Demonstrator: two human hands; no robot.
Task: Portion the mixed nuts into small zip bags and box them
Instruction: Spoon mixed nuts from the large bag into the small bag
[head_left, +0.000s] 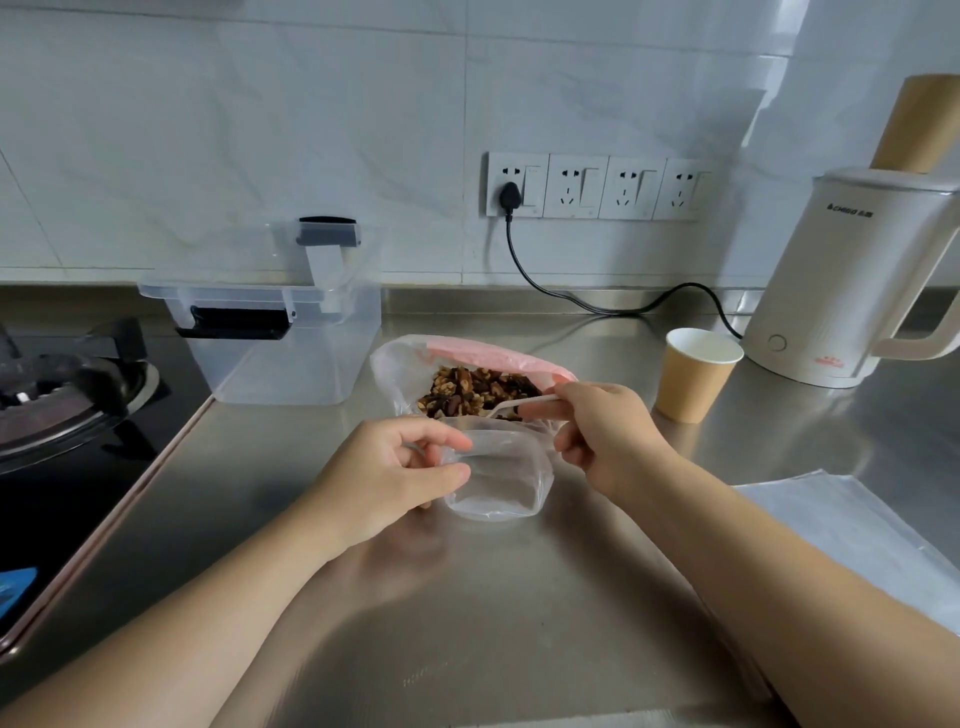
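Head view: the left hand (400, 467) pinches the near-left rim of a small zip bag (493, 478), thumb and fingers curled round the plastic, mouth held open toward the nuts (475, 395). Just beyond that grip lies the big nut bag (395, 364), the clear box (280, 348) farther left. The right hand (602, 436) grips a white spoon (524, 404), handle running leftward, bowl in the nuts, directly above the small bag's mouth.
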